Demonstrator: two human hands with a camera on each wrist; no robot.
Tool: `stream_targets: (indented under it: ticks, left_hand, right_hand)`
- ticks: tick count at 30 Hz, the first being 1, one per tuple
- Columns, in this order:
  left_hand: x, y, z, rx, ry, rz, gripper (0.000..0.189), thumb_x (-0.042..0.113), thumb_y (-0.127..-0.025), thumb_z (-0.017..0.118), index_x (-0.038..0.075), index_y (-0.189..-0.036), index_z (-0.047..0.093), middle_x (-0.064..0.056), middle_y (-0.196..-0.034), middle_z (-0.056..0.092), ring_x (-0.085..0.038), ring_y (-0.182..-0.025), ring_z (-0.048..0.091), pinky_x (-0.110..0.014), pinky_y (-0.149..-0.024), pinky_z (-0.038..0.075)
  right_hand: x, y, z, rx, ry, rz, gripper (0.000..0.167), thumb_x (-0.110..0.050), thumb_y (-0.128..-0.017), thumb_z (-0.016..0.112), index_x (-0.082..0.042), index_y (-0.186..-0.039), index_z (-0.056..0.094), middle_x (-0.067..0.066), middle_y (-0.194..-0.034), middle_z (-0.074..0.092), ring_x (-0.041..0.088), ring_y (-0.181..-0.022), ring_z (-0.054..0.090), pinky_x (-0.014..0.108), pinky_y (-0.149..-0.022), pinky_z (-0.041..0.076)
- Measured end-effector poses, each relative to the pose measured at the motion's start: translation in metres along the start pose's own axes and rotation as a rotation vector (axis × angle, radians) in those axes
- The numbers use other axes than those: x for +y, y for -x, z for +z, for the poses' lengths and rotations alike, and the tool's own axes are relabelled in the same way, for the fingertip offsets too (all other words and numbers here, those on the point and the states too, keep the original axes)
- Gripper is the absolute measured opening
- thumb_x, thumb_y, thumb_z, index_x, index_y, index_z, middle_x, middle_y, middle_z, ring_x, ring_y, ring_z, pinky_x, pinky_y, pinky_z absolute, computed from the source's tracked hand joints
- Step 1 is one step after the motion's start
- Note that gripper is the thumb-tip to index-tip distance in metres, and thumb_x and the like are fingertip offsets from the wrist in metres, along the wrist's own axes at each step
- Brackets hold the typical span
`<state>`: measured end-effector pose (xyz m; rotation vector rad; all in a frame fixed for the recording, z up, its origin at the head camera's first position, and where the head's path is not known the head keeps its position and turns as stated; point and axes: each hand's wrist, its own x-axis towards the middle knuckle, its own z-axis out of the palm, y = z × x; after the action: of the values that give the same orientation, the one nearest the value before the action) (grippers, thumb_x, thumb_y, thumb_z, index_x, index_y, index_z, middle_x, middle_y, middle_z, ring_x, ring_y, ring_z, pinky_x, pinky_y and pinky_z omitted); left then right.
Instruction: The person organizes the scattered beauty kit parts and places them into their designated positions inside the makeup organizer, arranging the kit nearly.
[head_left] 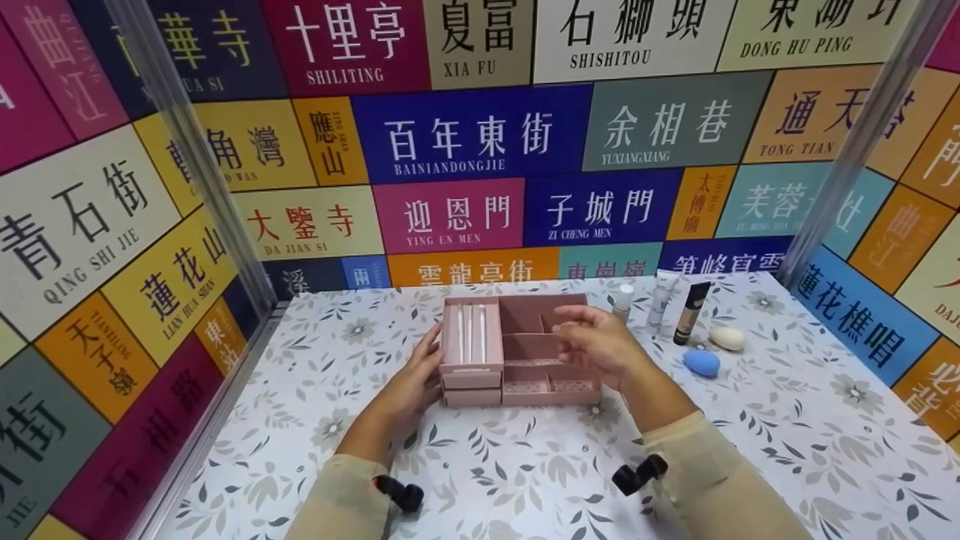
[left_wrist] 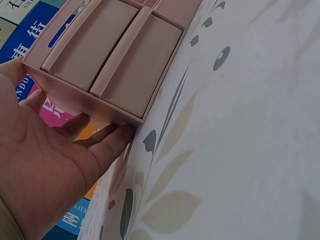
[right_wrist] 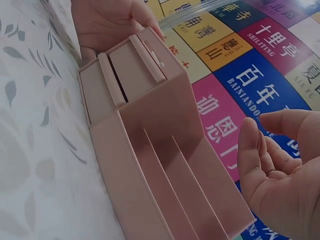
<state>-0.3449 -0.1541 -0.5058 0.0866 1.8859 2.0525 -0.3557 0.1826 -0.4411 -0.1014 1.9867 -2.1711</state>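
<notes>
A pink desktop organizer [head_left: 551,396] stands on the table, with open compartments on its right half and two stacked drawers low on its left. Slender white strips [head_left: 481,334] show in its upper left section. My left hand [head_left: 412,382] lies against the organizer's left side; in the left wrist view its fairly straight fingertips touch the side wall beside the drawer fronts [left_wrist: 145,60]. Over the right compartments hovers my right hand [head_left: 604,345]. The right wrist view shows its fingers [right_wrist: 272,150] loosely bent, thumb and forefinger apart, nothing between them.
Right of the organizer stand a small white bottle [head_left: 622,300], a white tube [head_left: 661,304] and a beige tube with a black cap [head_left: 691,315]. A cream makeup sponge [head_left: 727,339] and a blue one [head_left: 701,363] lie nearby. A sign-patterned wall [head_left: 472,135] rises behind the table.
</notes>
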Motion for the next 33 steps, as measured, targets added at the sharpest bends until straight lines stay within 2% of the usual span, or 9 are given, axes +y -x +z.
stream_targets:
  ticks: [5,9,12,17,19,24,28,33]
  left_hand:
    - [0.002,0.0,0.002,0.015,-0.006,-0.017,0.055,0.058,-0.108,0.051,0.068,-0.157,0.029,0.009,-0.181,0.014,-0.031,-0.164,0.031,-0.054,-0.134,0.027]
    - [0.003,0.001,0.002,0.022,-0.005,-0.02,0.054,0.057,-0.108,0.052,0.068,-0.156,0.03,0.009,-0.181,0.014,-0.033,-0.164,0.032,-0.054,-0.134,0.026]
    - [0.003,0.001,0.002,0.018,-0.006,-0.012,0.053,0.056,-0.109,0.051,0.069,-0.156,0.03,0.009,-0.181,0.014,-0.033,-0.164,0.032,-0.055,-0.134,0.027]
    - [0.0,0.001,0.002,-0.005,0.011,0.025,0.056,0.052,-0.111,0.049,0.062,-0.161,0.027,0.005,-0.181,0.012,-0.034,-0.164,0.03,-0.055,-0.134,0.027]
    - [-0.001,0.001,0.002,-0.009,0.016,0.033,0.056,0.051,-0.112,0.049,0.061,-0.162,0.026,0.004,-0.181,0.011,-0.034,-0.165,0.029,-0.055,-0.134,0.027]
    - [0.001,0.0,0.003,0.019,0.014,0.001,0.052,0.055,-0.109,0.052,0.068,-0.156,0.032,0.008,-0.18,0.015,-0.031,-0.165,0.03,-0.055,-0.135,0.026]
    - [0.002,0.0,0.003,0.029,0.025,-0.02,0.049,0.055,-0.109,0.053,0.07,-0.152,0.035,0.011,-0.179,0.017,-0.028,-0.164,0.031,-0.053,-0.135,0.026]
    - [0.003,0.002,0.003,0.021,0.026,-0.013,0.051,0.055,-0.109,0.052,0.068,-0.155,0.033,0.01,-0.18,0.016,-0.029,-0.165,0.03,-0.054,-0.135,0.025]
  right_hand:
    - [0.002,0.006,-0.025,0.039,0.026,0.021,0.049,-0.01,-0.102,0.071,-0.005,-0.148,0.055,0.002,-0.108,0.066,0.015,-0.08,0.066,0.025,-0.076,0.064]
    - [0.004,0.011,-0.045,0.051,0.021,0.037,0.05,-0.011,-0.104,0.069,-0.005,-0.15,0.053,0.0,-0.104,0.067,0.014,-0.083,0.067,0.026,-0.079,0.065]
    - [0.006,0.014,-0.057,0.06,0.028,0.051,0.051,-0.012,-0.104,0.07,-0.005,-0.151,0.052,-0.001,-0.105,0.068,0.013,-0.083,0.068,0.026,-0.079,0.065]
    - [0.01,0.019,-0.073,0.095,0.05,0.064,0.055,-0.016,-0.102,0.074,-0.007,-0.152,0.053,-0.002,-0.112,0.067,0.011,-0.086,0.067,0.025,-0.079,0.065]
    - [0.012,0.021,-0.079,0.105,0.062,0.063,0.057,-0.016,-0.102,0.073,-0.006,-0.154,0.05,-0.003,-0.11,0.066,0.011,-0.087,0.067,0.025,-0.08,0.065]
    - [0.018,0.021,-0.09,0.123,0.073,0.082,0.062,-0.016,-0.103,0.071,-0.004,-0.158,0.045,-0.004,-0.105,0.064,0.01,-0.086,0.067,0.024,-0.079,0.065]
    - [0.024,0.019,-0.094,0.14,0.058,0.114,0.061,-0.017,-0.102,0.073,-0.007,-0.156,0.048,-0.005,-0.105,0.064,0.01,-0.084,0.066,0.024,-0.079,0.065]
    - [0.031,0.015,-0.098,0.146,0.023,0.133,0.052,-0.015,-0.101,0.074,-0.009,-0.149,0.054,-0.004,-0.103,0.064,0.01,-0.082,0.068,0.024,-0.078,0.065]
